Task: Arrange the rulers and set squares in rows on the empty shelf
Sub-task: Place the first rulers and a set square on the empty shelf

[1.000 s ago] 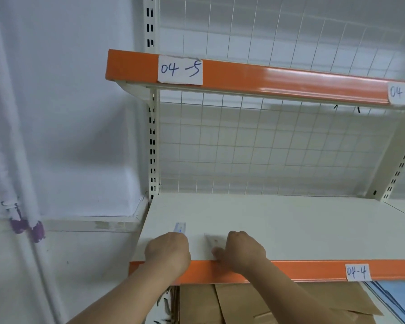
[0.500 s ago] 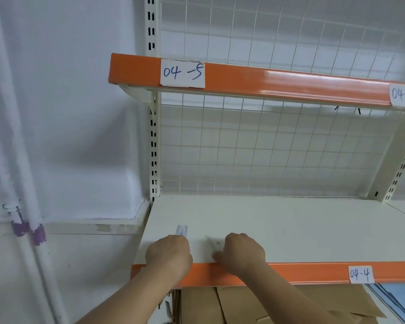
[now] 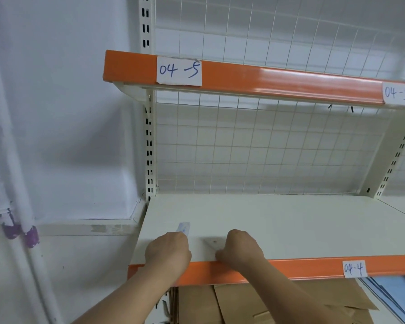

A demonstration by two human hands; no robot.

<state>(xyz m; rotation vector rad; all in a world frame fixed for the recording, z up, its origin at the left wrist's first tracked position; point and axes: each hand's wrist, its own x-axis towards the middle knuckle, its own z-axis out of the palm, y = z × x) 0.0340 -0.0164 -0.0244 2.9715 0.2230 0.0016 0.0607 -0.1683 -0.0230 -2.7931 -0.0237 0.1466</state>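
The cream shelf (image 3: 290,225) has an orange front edge (image 3: 302,270), white labels (image 3: 179,71) bear blue handwriting, the back panel (image 3: 267,148) is a white square-mesh grid, the clear ruler (image 3: 184,228) shows blue print, and the cardboard (image 3: 197,305) is brown.

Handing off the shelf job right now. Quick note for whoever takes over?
Left hand: curled on a ruler whose far end pokes out past the knuckles.
Right hand: curled on a clear set square just to the ruler's right.
Both pieces are at the front left of the 04-4 shelf.
Done: first two pieces on the shelf.
Left: square them up and start the rows; no other pieces in view.
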